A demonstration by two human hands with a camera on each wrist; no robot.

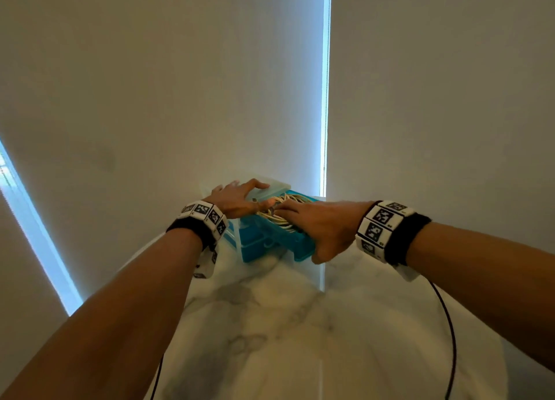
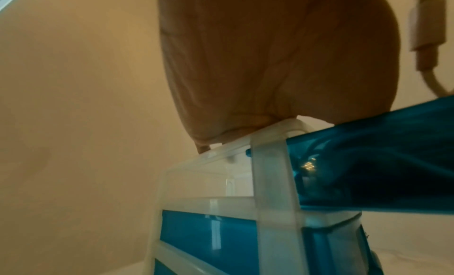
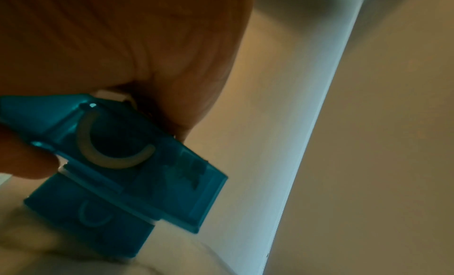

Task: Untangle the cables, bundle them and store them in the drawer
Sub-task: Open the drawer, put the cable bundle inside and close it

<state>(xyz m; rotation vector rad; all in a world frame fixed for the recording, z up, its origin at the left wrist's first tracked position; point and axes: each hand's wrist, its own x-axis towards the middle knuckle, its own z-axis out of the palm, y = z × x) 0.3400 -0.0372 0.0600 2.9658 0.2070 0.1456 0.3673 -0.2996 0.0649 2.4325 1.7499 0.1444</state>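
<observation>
Here, cream cables (image 1: 282, 216) coiled inside the pulled-out teal drawer (image 1: 300, 249); pressed under flat right hand (image 1: 318, 225), thumb at drawer front. Left hand (image 1: 237, 200) spread, unclenched, atop frosted drawer unit (image 1: 279, 188) on marble table (image 1: 300, 324).

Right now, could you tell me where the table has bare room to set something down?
The tabletop is bare in front of the drawer unit, between the forearms. Around the open drawer it is crowded: cables, left hand, right hand.
</observation>
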